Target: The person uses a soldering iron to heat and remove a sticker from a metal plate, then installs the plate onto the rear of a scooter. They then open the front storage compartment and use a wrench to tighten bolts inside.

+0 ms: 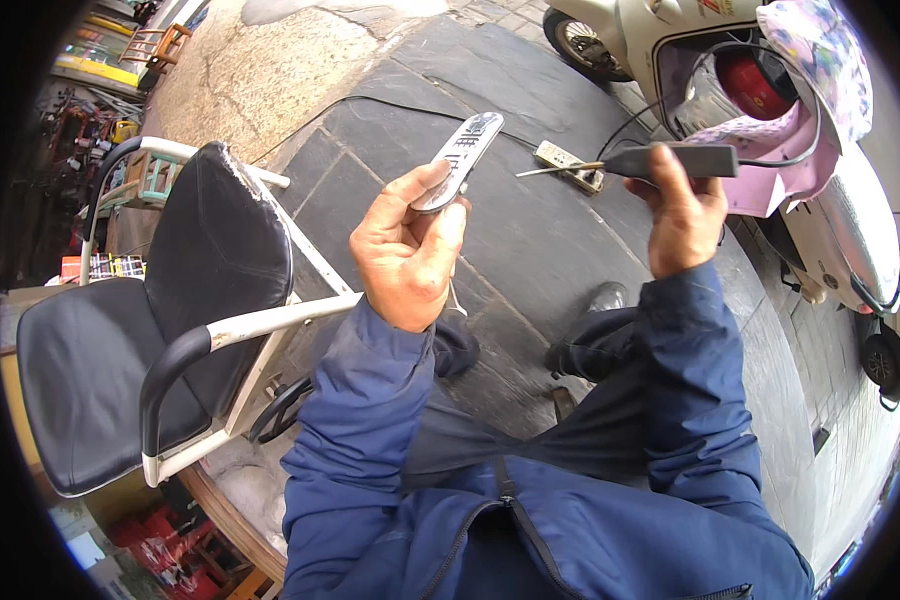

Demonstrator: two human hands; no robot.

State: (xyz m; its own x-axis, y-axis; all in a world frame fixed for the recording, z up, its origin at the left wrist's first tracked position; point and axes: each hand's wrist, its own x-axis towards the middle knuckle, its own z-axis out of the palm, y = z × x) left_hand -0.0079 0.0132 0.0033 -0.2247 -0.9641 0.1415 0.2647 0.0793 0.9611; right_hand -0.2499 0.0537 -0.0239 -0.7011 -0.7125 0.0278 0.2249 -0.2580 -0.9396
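Note:
My left hand (410,245) pinches a shiny silver, long oval piece (459,163) between thumb and fingers. Dark slots or markings run along its upper face; its exact kind is unclear. In my right hand (682,215) is what looks like a soldering iron (685,161), with a blocky black handle and a thin metal tip. The tip points left toward the oval piece, with a gap between them. A black cord appears to leave the handle's right end. Behind the tip, a pale power strip (570,167) lies on the dark slabs.
A black padded chair (95,375) with a white metal frame stands at my left. On the right are a white scooter (610,30), a pink cloth (785,160) and a red round object (753,85). A black cable (390,102) crosses the paving (510,65).

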